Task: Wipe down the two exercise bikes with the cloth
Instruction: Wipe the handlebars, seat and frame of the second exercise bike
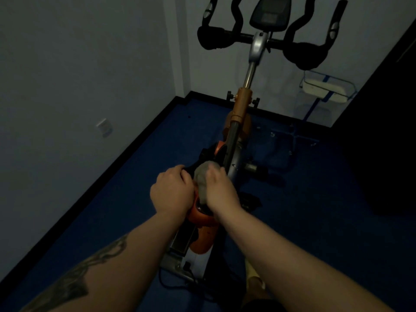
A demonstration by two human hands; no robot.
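An orange and silver exercise bike (242, 104) stands in front of me, its black handlebars and console at the top of the view. My right hand (219, 188) grips a grey cloth (202, 176) and presses it on the black saddle area low on the bike. My left hand (172, 191) curls around the left side of the same black part, right beside the cloth. The saddle itself is mostly hidden under both hands. Only one bike is in view.
The room is dim. A blue floor (112, 210) runs to a grey wall (78, 75) on the left with a black skirting board. A white and blue stand (326, 88) sits behind the bike at the right. A dark panel (387, 143) fills the right side.
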